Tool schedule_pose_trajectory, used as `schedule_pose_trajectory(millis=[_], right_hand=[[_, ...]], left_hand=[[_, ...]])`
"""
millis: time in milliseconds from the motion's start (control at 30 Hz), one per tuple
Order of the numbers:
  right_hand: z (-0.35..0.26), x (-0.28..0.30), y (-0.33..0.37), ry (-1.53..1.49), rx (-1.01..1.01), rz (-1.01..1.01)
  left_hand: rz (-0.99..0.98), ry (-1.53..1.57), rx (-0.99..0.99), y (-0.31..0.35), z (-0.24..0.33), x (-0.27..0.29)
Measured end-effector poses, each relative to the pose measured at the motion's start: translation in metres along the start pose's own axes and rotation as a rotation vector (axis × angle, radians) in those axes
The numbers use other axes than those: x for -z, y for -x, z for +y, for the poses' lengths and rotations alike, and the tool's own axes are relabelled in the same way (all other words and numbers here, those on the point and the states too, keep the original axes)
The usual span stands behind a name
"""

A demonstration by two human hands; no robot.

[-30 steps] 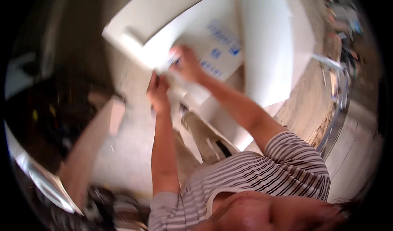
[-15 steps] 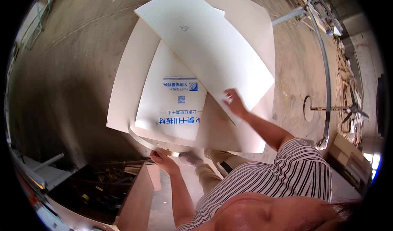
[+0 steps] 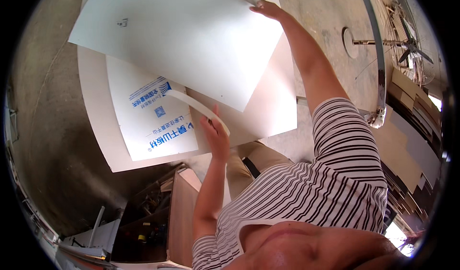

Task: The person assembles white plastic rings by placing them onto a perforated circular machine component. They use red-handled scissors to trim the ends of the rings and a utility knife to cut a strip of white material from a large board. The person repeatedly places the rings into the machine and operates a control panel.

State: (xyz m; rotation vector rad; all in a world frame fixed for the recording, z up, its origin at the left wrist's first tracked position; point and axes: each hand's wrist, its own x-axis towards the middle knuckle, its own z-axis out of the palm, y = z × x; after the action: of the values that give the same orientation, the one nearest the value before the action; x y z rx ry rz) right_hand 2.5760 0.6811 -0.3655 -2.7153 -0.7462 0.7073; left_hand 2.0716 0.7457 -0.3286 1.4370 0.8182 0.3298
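Note:
My left hand (image 3: 216, 135) is closed around a pale, flexible strip (image 3: 194, 102), whose free end curves up over the boards. With my right arm stretched out, my right hand (image 3: 268, 10) grips the far right edge of a large white board (image 3: 191, 35). That board lies slanted across a second white board (image 3: 122, 90) with blue printing, covering part of it. Both are over a wide beige sheet (image 3: 282, 109) that shows around their edges. Whether the top board is raised off the lower one, I cannot tell.
Below the sheet at the lower left stands an open wooden cabinet or box (image 3: 143, 222) with loose items inside. A grey pole (image 3: 378, 54) and a black-bladed fan (image 3: 410, 47) are at the right. Stacked panels (image 3: 402, 145) lie beyond my right shoulder.
My right hand has gone from above the board's near end to its far right edge. My left hand has raised the strip over the boards. The view has shifted and the top board looks turned.

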Motion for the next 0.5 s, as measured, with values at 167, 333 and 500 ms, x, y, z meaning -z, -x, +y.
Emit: schedule_pose_trajectory(millis=[167, 333, 500], right_hand=[[0.011, -0.01, -0.009, -0.06, 0.132, 0.135], [0.002, 0.011, 0.002, -0.062, 0.007, -0.131], [-0.04, 0.053, 0.048, -0.336, 0.061, -0.121]], left_hand=[[-0.078, -0.534, -0.156, -0.026, -0.017, -0.033], [0.007, -0.688, -0.36, -0.028, -0.012, -0.05], [0.024, -0.59, -0.186, -0.022, 0.003, -0.046]])
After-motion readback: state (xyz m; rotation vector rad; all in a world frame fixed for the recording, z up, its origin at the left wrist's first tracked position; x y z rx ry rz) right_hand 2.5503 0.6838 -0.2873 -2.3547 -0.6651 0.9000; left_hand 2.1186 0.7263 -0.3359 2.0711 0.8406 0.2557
